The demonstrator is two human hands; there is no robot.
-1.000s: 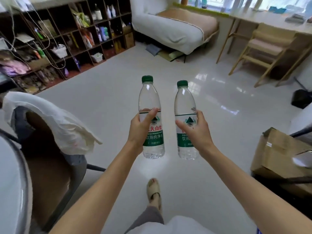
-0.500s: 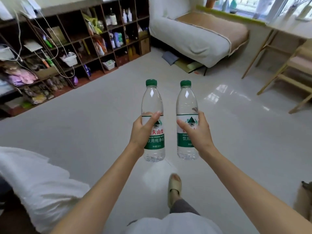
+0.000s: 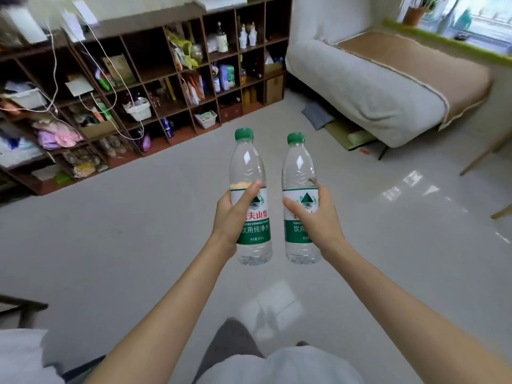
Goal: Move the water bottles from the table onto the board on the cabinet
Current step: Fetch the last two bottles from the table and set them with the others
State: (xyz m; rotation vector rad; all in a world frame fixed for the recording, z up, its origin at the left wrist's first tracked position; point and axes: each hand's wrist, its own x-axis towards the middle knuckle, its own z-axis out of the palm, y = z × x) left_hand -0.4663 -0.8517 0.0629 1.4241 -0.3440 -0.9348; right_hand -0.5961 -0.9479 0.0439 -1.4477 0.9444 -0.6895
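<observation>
Two clear water bottles with green caps and green-and-white labels stand upright in the air in front of me. My left hand (image 3: pixel 234 214) grips the left bottle (image 3: pixel 249 167) round its label, thumb across the front. My right hand (image 3: pixel 315 220) grips the right bottle (image 3: pixel 299 170) the same way. The bottles are a hand's width apart and do not touch. No table and no board show in the head view. The dark cabinet of open cubbies (image 3: pixel 155 70) stands ahead at the left.
Bare pale floor (image 3: pixel 138 231) stretches between me and the cabinet, whose cubbies are full of clutter and hanging white cables. A covered sofa bed (image 3: pixel 388 87) stands at the back right. Wooden chair legs (image 3: pixel 482 159) show at the right edge.
The view has swung left and moved forward: the cabinet now fills the upper left, and the draped chair and cardboard box have left the view. Both hands keep the bottles in the same grip.
</observation>
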